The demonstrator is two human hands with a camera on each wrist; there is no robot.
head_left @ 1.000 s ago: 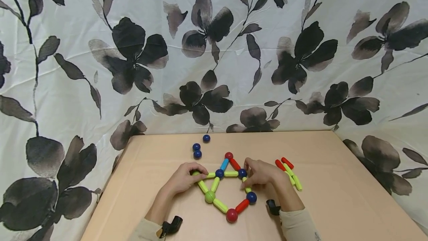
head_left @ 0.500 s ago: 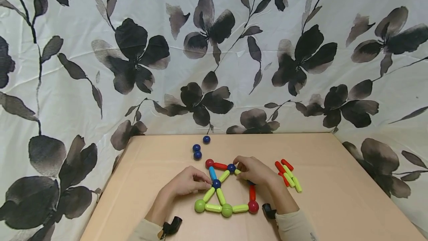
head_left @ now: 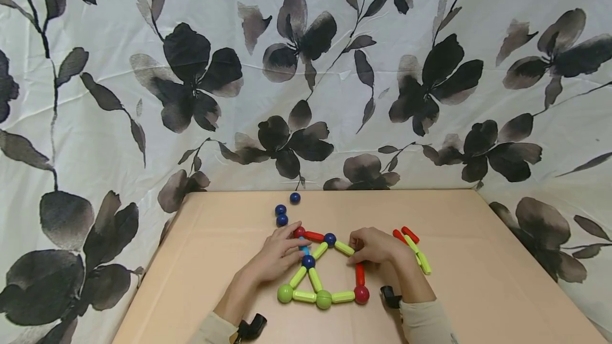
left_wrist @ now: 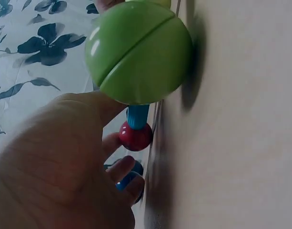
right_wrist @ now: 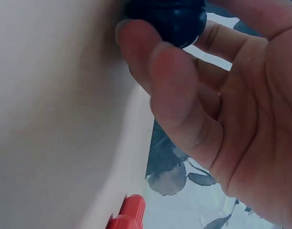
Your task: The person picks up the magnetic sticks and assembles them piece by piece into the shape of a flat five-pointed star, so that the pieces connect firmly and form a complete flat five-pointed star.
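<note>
A linked frame of coloured balls and rods lies on the table. My left hand (head_left: 276, 256) reaches over its far left corner, fingers spread across the blue rod (head_left: 304, 249) and the far red ball (head_left: 299, 232). In the left wrist view, a green ball (left_wrist: 138, 52) looms in front and hides part of the hand. At the frame's right corner my right hand (head_left: 375, 246) grips a dark blue ball (right_wrist: 172, 21), which it covers in the head view. A yellow-green rod (head_left: 344, 248) and a red rod (head_left: 360, 274) run into that corner. Another red ball (head_left: 362, 294) marks the near right corner.
Several loose blue balls (head_left: 281, 220) sit beyond the frame, near the far table edge. Loose red and yellow-green rods (head_left: 423, 263) lie right of my right hand. A flowered cloth (head_left: 354, 78) hangs behind the table (head_left: 487, 291).
The frame has turned, its far red ball swinging left. My left hand has moved from the middle blue ball toward the far red ball; my right hand has shifted to the right corner's blue ball.
</note>
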